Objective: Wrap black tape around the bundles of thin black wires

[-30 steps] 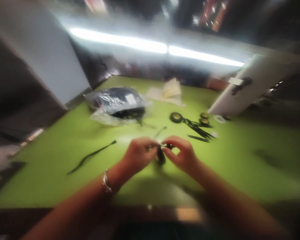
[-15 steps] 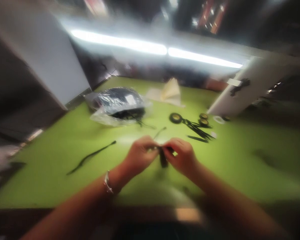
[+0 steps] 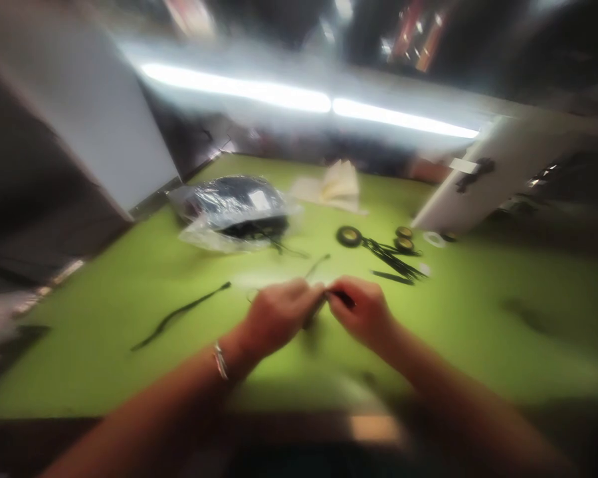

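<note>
My left hand (image 3: pixel 282 313) and my right hand (image 3: pixel 363 311) meet fingertip to fingertip above the green tabletop, both closed in a pinch. Between them is a small dark strip (image 3: pixel 346 299), partly visible inside the right fingers; blur and the fingers hide most of it. Just beyond the hands, a thin dark cable end (image 3: pixel 321 263) sticks out, and I cannot tell whether it joins the held strip. A separate black cable (image 3: pixel 179 312) lies on the table to the left of my left hand.
A clear plastic bag (image 3: pixel 234 209) with dark contents lies at the back left, beside crumpled paper (image 3: pixel 339 186). Back right are black tape rolls (image 3: pixel 349 236), a bundle of black strips (image 3: pixel 393 259) and a white ring (image 3: pixel 434 239). Upright panels (image 3: pixel 458 179) flank the green table (image 3: pixel 478 318).
My left hand has turned over, its fingers now covering the dark piece that hung below the fingertips. The right hand stays nearly in place, still pinching. The things on the table have not moved.
</note>
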Available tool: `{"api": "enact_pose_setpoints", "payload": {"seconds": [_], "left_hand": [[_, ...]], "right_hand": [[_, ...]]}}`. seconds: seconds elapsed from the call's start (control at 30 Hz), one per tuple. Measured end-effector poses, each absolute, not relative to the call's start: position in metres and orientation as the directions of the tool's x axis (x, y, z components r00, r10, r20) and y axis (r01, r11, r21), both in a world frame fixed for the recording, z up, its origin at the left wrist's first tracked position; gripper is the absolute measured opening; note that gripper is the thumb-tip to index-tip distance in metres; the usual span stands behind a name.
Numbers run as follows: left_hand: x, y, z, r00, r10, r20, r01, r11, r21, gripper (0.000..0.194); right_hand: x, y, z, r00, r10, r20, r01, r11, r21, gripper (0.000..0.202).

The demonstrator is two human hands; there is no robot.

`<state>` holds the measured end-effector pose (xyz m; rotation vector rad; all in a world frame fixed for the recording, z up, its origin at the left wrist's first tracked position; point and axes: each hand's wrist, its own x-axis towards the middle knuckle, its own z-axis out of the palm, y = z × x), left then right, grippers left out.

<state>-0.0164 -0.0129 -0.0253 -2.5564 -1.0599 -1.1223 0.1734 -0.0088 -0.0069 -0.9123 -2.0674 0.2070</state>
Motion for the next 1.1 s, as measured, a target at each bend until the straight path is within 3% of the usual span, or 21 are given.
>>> {"api": "enact_pose_setpoints", "payload": {"seconds": [0.03, 0.1, 0.27, 0.37, 0.57, 0.8, 1.0, 1.1], "left_hand": [[-0.017, -0.012, -0.024, 0.488, 0.546, 0.682, 0.672, -0.733, 0.106, 0.026], [-0.016, -0.012, -0.021, 0.482, 0.598, 0.64, 0.667, -0.724, 0.175, 0.022], [-0.011, -0.011, -0.016, 0.405, 0.752, 0.521, 0.41, -0.658, 0.631, 0.02], [-0.01, -0.01, -0.013, 0.328, 0.824, 0.462, 0.32, -0.557, 0.766, 0.017], [-0.012, -0.012, -0.003, 0.326, 0.885, 0.331, 0.282, -0.425, 0.86, 0.014], [-0.008, -0.009, -0.011, 0.257, 0.897, 0.36, 0.167, -0.408, 0.897, 0.007], [-0.013, -0.006, -0.011, 0.37, 0.928, -0.035, -0.013, 0.043, 0.999, 0.018], [-0.017, -0.005, -0.011, 0.428, 0.895, -0.127, -0.011, 0.146, 0.989, 0.021]], "right_hand": [[0.174, -0.009, -0.007, -0.374, 0.677, 0.634, 0.524, 0.719, -0.458, 0.01], [0.174, -0.008, -0.006, -0.375, 0.676, 0.635, 0.507, 0.723, -0.47, 0.01], [0.174, -0.007, -0.005, -0.379, 0.696, 0.61, 0.472, 0.712, -0.52, 0.011], [0.175, -0.006, -0.005, -0.382, 0.7, 0.603, 0.448, 0.711, -0.542, 0.011], [0.176, -0.005, -0.004, -0.424, 0.676, 0.603, 0.425, 0.737, -0.526, 0.011], [0.177, -0.009, -0.001, -0.421, 0.649, 0.633, 0.438, 0.757, -0.485, 0.012], [0.182, -0.005, -0.006, -0.496, 0.552, 0.67, 0.464, 0.821, -0.332, 0.012], [0.187, -0.002, -0.007, -0.57, 0.475, 0.671, 0.416, 0.871, -0.263, 0.015]]}}
